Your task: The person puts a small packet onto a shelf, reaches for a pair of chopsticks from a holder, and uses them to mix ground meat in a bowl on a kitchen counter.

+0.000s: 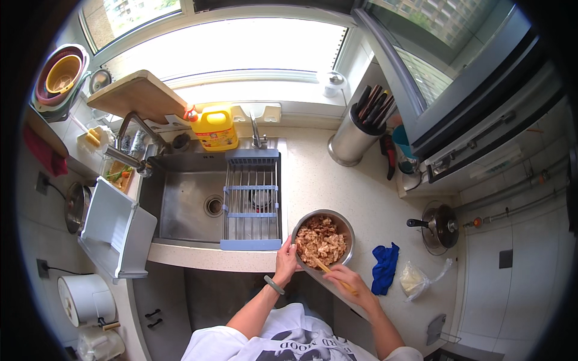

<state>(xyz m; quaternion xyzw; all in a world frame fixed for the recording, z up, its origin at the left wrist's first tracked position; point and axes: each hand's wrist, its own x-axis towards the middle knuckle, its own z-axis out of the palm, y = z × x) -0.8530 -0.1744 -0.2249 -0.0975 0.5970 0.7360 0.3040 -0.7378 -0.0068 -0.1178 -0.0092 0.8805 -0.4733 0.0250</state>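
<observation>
A stainless steel mixing bowl rests at the counter's front edge, right of the sink. Raw-looking minced meat fills much of it. My left hand grips the bowl's left rim, a greenish bangle on that wrist. In my right hand are wooden chopsticks, their tips in the meat at the near side of the bowl. To the right of this hand lie a crumpled blue cloth and a clear plastic bag with pale contents.
A steel sink holds a draining rack. Behind stand a yellow jug, a wooden cutting board and a knife block. A lidded pot is at the right; a white bin leans left of the sink.
</observation>
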